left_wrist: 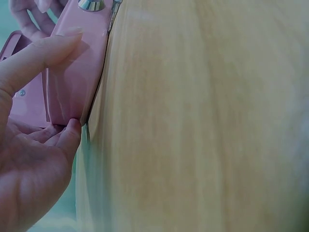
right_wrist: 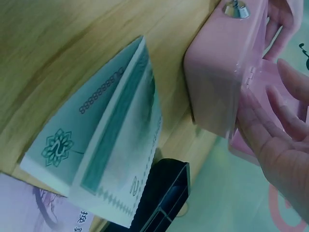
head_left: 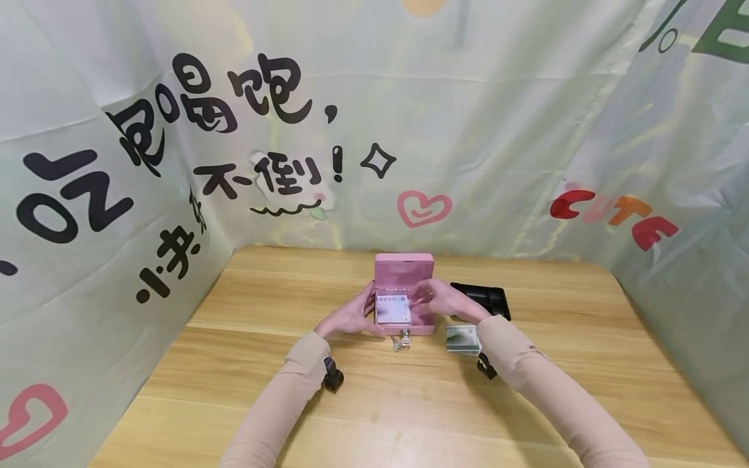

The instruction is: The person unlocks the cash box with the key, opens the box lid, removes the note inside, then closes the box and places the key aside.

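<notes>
A small pink cash box (head_left: 404, 261) stands on the table with its lid raised. A whitish printed paper note (head_left: 393, 309) lies inside it on the left. My left hand (head_left: 354, 316) holds the box at its left side, the thumb along the front wall and the fingers at the side, as the left wrist view shows. My right hand (head_left: 435, 298) is over the box's right side, its fingers loosely bent, dipping inside and holding nothing; in the right wrist view some fingers (right_wrist: 253, 116) lie at the rim. Keys (head_left: 400, 342) hang from the silver front lock (right_wrist: 236, 8).
Right of the box lies a folded green banknote (head_left: 462, 339), with a purple printed paper (right_wrist: 41, 205) beside it in the right wrist view. A black wallet (head_left: 497, 300) lies behind them. A printed cloth backdrop (head_left: 497, 162) rises behind the wooden table (head_left: 374, 416).
</notes>
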{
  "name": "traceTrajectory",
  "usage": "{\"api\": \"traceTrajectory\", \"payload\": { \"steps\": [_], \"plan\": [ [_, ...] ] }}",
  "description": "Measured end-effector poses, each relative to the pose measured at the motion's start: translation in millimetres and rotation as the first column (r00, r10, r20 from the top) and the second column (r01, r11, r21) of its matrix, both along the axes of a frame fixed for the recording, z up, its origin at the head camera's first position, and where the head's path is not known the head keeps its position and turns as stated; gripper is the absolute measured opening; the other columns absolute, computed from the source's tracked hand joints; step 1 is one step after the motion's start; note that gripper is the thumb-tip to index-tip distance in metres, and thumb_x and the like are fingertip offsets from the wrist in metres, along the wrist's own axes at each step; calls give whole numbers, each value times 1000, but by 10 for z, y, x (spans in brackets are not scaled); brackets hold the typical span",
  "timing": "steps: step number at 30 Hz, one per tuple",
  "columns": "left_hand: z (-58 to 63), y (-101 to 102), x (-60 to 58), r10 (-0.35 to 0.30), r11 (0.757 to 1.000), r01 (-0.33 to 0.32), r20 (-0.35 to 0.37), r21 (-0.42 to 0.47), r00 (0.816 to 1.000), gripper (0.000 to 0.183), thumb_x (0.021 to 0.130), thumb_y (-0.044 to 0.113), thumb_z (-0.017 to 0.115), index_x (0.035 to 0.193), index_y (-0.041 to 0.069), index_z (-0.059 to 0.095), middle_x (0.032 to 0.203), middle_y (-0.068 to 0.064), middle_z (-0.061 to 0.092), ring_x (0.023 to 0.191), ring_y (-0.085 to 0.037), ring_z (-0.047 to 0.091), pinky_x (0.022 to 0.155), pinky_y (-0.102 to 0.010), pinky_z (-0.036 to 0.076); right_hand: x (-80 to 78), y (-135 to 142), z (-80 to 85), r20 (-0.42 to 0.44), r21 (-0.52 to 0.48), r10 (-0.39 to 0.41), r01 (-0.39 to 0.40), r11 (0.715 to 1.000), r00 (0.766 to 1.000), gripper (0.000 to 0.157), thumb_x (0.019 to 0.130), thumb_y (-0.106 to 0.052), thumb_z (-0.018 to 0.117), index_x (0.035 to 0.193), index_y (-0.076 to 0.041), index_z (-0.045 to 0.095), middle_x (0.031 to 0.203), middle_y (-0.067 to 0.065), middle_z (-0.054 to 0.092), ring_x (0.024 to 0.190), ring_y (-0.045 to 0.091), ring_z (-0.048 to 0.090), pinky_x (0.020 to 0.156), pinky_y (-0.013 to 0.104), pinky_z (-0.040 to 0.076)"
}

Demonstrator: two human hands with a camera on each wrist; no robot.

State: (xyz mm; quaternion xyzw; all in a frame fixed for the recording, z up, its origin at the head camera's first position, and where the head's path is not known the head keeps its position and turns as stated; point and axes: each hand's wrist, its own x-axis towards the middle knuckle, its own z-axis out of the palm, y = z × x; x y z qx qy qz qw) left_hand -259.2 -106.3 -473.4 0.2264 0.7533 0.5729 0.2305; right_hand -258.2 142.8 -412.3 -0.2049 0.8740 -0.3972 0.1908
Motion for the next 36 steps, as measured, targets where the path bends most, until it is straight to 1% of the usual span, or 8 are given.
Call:
{"api": "traceTrajectory", "payload": {
  "steps": [4,8,11,19,23,26,31,36],
  "plan": [
    [6,4,2,2,1000,-2,5,3,1000,130,70,-11,80,159,3,-14,169,-22,-2,157,-40,9,131,-49,13,-18,-7,-34,23,-2,-7,7,1000,1000,41,89,0,68,128,10,58,124,26,66,118,37,63,106,49,55],
    [-7,4,0,7,1000,-7,11,2,1000,131,70,-11,80,160,5,-13,170,-20,-2,158,-38,9,131,-47,13,-33,-31,-70,39,-20,-12,12,1000,999,45,88,1,68,130,11,55,129,28,63,123,40,60,109,51,53],
    [-16,0,1,11,1000,-11,11,-1,1000,130,70,-11,80,161,6,-12,170,-18,-1,158,-36,10,132,-45,13,-40,-45,-84,56,-35,-25,27,999,998,45,89,-1,68,131,10,55,130,28,62,125,40,59,110,51,51],
    [-40,-2,-6,15,1000,-15,7,7,1000,130,69,-12,80,161,6,-11,170,-18,2,158,-36,11,132,-44,13,-52,-66,-110,93,-84,-47,55,995,995,45,90,-2,67,131,9,54,130,28,62,124,39,59,109,49,52],
    [-41,3,-7,16,1000,-16,11,14,1000,130,69,-12,79,160,5,-12,170,-19,4,158,-37,11,132,-45,13,-57,-80,-136,97,-109,-44,54,993,994,45,90,-2,68,130,10,54,128,29,63,121,37,61,106,45,55],
    [-31,7,0,14,1000,-14,18,19,1000,130,69,-13,79,160,4,-13,170,-20,3,158,-37,10,132,-45,13,-52,-90,-139,97,-118,-43,54,992,994,45,89,-2,68,131,10,54,128,29,62,121,38,61,105,44,56],
    [-22,16,5,14,1000,-14,30,20,999,129,71,-14,78,159,4,-14,170,-21,1,157,-38,10,132,-46,13,-48,-117,-130,86,-145,-46,58,988,995,46,89,-1,66,132,11,53,130,31,61,124,41,59,108,48,54],
    [-8,19,18,36,999,-36,43,-10,998,130,70,-12,78,160,6,-15,170,-20,-1,157,-37,11,131,-45,14,-59,-142,-129,47,-157,-85,91,983,995,48,87,2,68,132,11,54,130,31,61,123,42,59,109,50,53]
  ]
}}
